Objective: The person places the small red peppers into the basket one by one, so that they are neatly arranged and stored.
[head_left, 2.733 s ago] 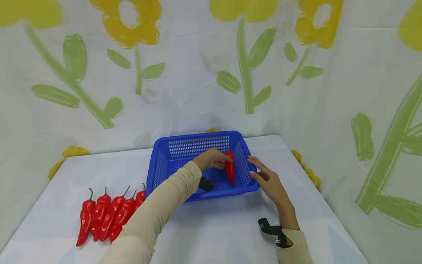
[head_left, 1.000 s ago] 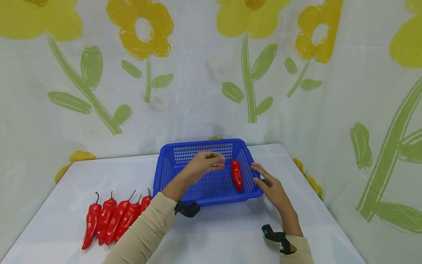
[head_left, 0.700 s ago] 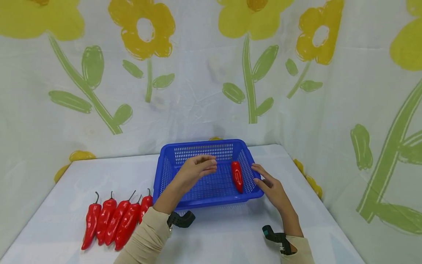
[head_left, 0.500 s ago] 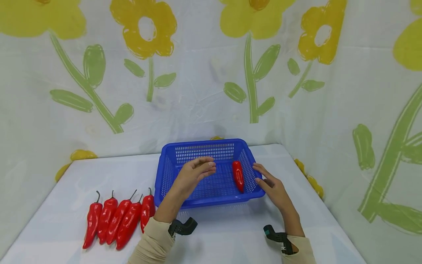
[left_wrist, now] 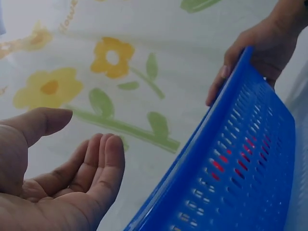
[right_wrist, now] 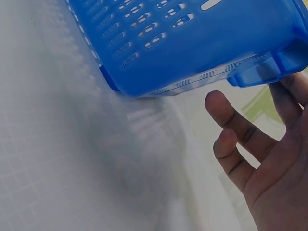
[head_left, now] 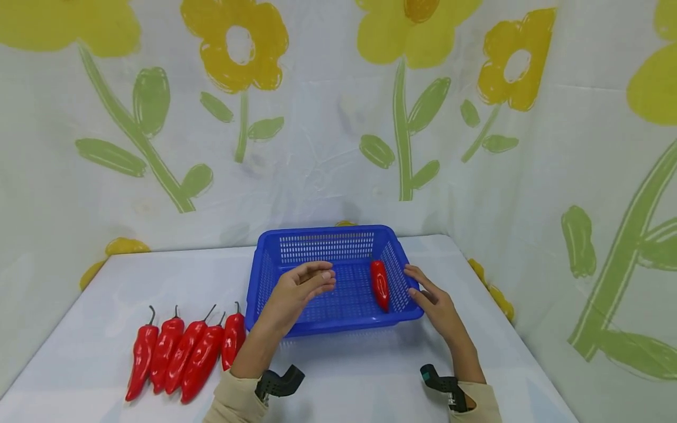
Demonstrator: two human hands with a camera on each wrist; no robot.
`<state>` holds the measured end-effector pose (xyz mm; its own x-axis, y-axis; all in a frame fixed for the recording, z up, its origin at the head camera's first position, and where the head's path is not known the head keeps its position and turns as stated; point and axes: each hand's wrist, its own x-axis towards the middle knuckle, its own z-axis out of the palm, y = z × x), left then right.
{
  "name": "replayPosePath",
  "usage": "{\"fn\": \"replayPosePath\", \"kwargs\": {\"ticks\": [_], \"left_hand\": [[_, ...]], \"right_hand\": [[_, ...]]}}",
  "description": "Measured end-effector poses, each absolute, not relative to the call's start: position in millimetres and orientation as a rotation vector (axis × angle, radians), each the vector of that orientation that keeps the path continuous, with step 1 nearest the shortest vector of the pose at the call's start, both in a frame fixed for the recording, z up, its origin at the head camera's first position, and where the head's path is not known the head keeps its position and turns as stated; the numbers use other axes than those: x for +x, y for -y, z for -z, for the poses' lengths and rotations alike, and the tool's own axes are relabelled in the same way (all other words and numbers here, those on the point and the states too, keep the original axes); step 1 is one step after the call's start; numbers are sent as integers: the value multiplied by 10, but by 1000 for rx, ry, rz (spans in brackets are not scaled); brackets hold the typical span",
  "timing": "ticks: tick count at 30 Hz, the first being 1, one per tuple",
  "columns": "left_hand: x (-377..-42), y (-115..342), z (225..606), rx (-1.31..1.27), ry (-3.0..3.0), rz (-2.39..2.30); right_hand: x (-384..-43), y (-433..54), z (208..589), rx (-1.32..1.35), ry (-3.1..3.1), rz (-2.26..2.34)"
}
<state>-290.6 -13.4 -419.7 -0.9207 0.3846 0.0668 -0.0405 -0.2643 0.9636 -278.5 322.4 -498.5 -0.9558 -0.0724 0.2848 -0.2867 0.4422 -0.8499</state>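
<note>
In the head view, my left hand (head_left: 293,291) hangs over the front left of a blue plastic basket (head_left: 338,324), with its fingers loosely bent and nothing between them. The left wrist view shows a wide gap between thumb and fingers. One red chili pepper (head_left: 379,285) lies inside the basket by the right wall. My right hand (head_left: 436,302) holds the basket's right rim, thumb and fingers at the edge; in the right wrist view, two fingers (right_wrist: 226,144) hang free below the rim. To the left, several red chili peppers (head_left: 182,359) lie side by side.
A white-covered table (head_left: 359,376) carries the basket and peppers. Behind it hangs a white curtain (head_left: 317,176) with yellow flowers and green leaves, close to the basket's back wall. Each wrist wears a black camera mount (head_left: 280,382).
My left hand has let go of the chili pepper inside the basket and drawn back to the left and nearer me. The right hand stays at the rim.
</note>
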Motion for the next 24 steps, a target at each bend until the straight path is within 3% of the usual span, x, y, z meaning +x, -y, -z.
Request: {"fn": "replayPosePath", "kwargs": {"ticks": [24], "left_hand": [[-2689,557,4187,344,-1794,-2367]], "right_hand": [[-2758,-3191,4966,307,2515,-1495]]}}
